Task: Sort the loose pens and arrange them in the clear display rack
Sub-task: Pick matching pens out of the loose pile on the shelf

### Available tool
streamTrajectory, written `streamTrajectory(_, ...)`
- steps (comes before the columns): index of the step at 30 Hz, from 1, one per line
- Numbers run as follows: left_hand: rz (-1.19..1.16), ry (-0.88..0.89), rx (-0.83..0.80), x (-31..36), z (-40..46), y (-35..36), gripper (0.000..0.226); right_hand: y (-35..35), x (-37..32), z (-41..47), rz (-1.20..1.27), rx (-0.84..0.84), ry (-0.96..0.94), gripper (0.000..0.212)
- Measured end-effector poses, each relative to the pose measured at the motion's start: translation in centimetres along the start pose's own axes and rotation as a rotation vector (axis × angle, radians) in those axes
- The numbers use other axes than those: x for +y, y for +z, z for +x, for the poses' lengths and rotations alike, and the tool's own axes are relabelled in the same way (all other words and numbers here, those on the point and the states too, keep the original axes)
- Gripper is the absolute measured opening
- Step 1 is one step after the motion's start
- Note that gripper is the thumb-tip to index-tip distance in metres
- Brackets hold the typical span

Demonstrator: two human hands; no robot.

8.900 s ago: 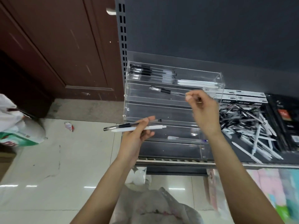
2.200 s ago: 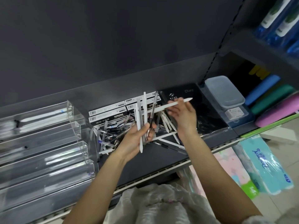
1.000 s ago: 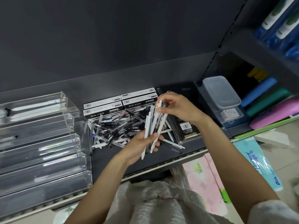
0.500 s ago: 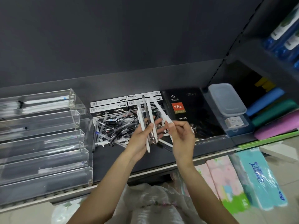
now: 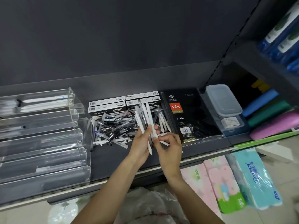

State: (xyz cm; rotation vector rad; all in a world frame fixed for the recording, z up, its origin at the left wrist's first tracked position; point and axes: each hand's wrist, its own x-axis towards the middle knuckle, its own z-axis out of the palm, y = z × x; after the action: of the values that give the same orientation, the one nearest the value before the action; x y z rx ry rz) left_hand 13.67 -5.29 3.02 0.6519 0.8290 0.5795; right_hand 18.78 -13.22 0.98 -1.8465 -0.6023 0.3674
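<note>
A heap of loose pens (image 5: 116, 126), black, clear and white, lies on the dark shelf. My left hand (image 5: 140, 143) grips a fanned bunch of white and clear pens (image 5: 144, 117) that stands upright over the heap. My right hand (image 5: 169, 143) is right beside it, its fingers curled and pinching the bunch's lower ends. The clear display rack (image 5: 40, 135) stands at the left in several stepped tiers. A few pens lie in its upper tiers and one white pen in a lower tier.
Pen boxes (image 5: 123, 102) line the back behind the heap. A black diary (image 5: 187, 113) lies right of it, then a lidded plastic box (image 5: 223, 101) and coloured pencil cases (image 5: 273, 120). Tissue packs (image 5: 234, 180) sit below the shelf edge.
My right hand has come down and in against the bunch's lower ends. The left hand keeps the bunch, now packed tighter. Nine seconds ago I was at the rack with two pens.
</note>
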Motion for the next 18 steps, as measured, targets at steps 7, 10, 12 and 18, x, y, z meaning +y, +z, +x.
streamTrajectory(7,0.460,0.187,-0.042,0.1,-0.9,-1.7,0.018,-2.7,-4.5,3.4,-0.091,-0.271,-0.311,0.017)
streamTrajectory(10,0.618,0.239,-0.094,0.0,-1.5,-2.3,0.024,-1.8,-6.6,5.0,-0.328,-0.396,-0.367,0.032)
streamTrajectory(12,0.642,0.240,-0.114,0.0,-1.9,-2.4,0.025,-0.8,-7.5,5.1,-0.436,-0.448,-0.380,0.030)
streamTrajectory(18,0.622,0.190,-0.113,-0.2,-2.6,-3.1,0.020,-2.4,-10.0,6.5,-0.271,-0.249,-0.300,0.017)
